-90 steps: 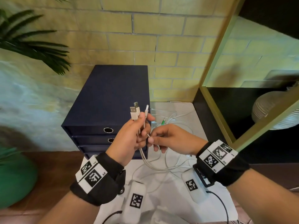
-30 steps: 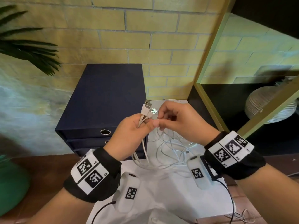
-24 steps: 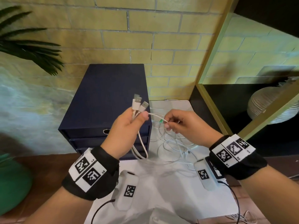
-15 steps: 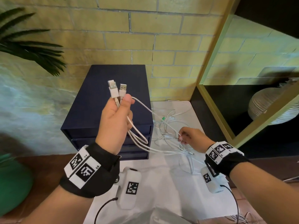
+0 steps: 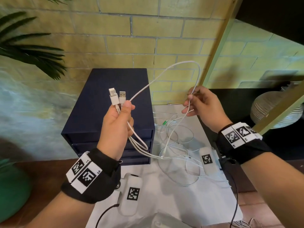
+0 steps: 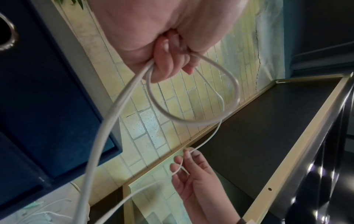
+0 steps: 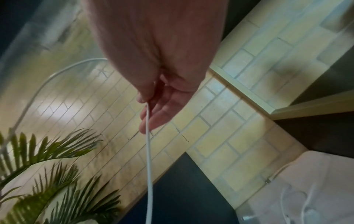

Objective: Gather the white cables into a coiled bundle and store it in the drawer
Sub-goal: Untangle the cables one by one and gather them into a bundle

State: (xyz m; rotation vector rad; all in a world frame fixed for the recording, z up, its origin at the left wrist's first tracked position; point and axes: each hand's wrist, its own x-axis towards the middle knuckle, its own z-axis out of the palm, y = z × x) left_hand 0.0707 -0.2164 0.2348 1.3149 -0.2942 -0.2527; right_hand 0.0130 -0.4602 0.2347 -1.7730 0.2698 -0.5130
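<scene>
Left hand [image 5: 117,122] grips the thin white cables [image 5: 166,140] below their USB plugs as an anchor, while right hand [image 5: 203,105] pinches one raised strand to form a loop above the closed navy drawer unit [image 5: 98,102].

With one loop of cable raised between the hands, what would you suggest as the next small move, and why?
Probably bring the right hand across to the left hand and tuck the raised loop into its grip: the USB plugs are already held there, and most cable lies loose.

Left hand [image 5: 117,122] fisted, right hand [image 5: 204,105] pinching
</scene>
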